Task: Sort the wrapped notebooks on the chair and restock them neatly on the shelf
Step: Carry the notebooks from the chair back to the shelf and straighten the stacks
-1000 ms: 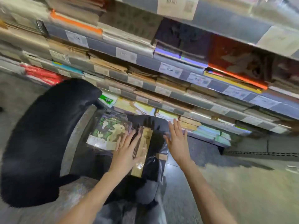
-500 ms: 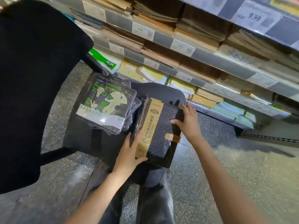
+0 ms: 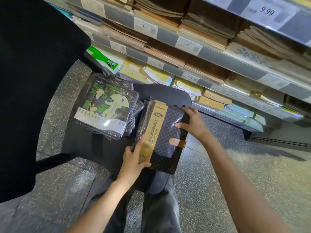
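Note:
A stack of wrapped black chequered notebooks (image 3: pixel 170 148) with a gold label band lies on the right side of the black chair seat (image 3: pixel 94 148). My left hand (image 3: pixel 134 158) grips the stack's near left corner, thumb on top. My right hand (image 3: pixel 193 123) holds its far right edge, fingers curled over the wrap. To the left on the seat sits a loose pile of clear-cased notebooks (image 3: pixel 106 108) with green lettering and a pale cartoon figure. The shelf (image 3: pixel 218 59) rises behind the chair, full of stacked notebooks.
The chair's black backrest (image 3: pixel 33 81) fills the left of the view. Shelf rails carry price tags such as 9.99 (image 3: pixel 267 11). The lowest shelf (image 3: pixel 223 105) holds yellow, brown and green pads. Speckled stone floor (image 3: pixel 235 182) lies to the right; my trouser legs show below the seat.
The view swung down from the upper shelves to the chair. Both hands, spread above the seat a second ago, have closed on the black notebook stack.

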Demonstrator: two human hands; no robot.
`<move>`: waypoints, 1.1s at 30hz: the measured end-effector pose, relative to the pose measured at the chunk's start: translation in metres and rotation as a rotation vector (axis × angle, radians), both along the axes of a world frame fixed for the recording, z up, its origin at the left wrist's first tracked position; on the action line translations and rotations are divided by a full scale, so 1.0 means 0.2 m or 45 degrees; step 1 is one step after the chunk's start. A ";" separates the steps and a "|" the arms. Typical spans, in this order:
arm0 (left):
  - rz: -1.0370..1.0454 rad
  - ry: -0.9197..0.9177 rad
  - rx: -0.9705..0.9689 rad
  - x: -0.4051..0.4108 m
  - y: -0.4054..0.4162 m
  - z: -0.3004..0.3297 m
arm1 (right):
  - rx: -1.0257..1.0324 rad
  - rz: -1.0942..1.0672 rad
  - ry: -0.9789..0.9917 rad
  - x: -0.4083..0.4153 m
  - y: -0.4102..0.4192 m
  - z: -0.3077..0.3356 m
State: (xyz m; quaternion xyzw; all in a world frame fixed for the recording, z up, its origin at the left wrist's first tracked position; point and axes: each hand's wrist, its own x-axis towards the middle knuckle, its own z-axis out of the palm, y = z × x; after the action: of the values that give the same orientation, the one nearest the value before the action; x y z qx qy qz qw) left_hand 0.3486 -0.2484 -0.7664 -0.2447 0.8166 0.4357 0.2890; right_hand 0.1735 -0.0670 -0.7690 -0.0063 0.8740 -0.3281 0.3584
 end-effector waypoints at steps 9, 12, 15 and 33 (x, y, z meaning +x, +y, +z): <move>0.113 0.028 0.063 0.01 0.02 0.01 | -0.076 -0.087 -0.006 0.01 0.04 0.00; 0.084 0.023 0.061 0.01 0.03 0.02 | -0.077 -0.101 -0.016 0.02 0.07 -0.01; 0.061 0.033 0.031 0.02 0.05 0.02 | -0.079 -0.142 -0.035 0.04 0.10 -0.02; 0.100 -0.035 0.178 -0.01 0.05 0.00 | -0.131 -0.110 -0.145 -0.04 0.12 -0.01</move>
State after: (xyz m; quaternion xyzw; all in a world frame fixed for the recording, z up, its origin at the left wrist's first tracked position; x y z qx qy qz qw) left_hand 0.3468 -0.2394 -0.7667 -0.2618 0.7698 0.4993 0.2992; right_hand 0.1661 -0.0439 -0.7719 0.0319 0.8336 -0.3875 0.3923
